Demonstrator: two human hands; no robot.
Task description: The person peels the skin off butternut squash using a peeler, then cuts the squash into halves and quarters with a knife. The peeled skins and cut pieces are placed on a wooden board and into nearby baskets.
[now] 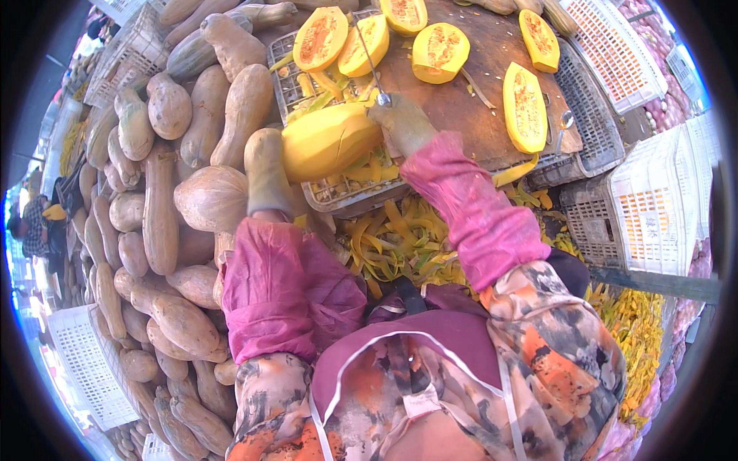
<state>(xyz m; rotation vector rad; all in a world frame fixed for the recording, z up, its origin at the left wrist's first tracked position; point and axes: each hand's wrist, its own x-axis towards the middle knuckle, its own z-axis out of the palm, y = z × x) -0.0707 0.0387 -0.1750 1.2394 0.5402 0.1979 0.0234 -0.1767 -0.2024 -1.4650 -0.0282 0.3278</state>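
A whole peeled pumpkin (331,141), smooth and yellow, lies across the upturned crate (328,203) in front of me. My left hand (266,170), in a stained work glove, is against its left end. At its right end is my gloved right hand (406,124), closed around the handle of a long, thin-bladed knife (366,53). The blade points away from me, above the pumpkin and past a cut half. Beyond my hands, halved pumpkins (440,53) show orange seed hollows on a brown board (478,124). My left fingers are partly hidden.
Unpeeled tan pumpkins (161,213) are heaped on my left. Peel strips (398,242) cover the ground below the crate. White plastic crates (657,201) stand at right, near a metal tool (567,120) on the board's edge. Another person (37,225) is at far left.
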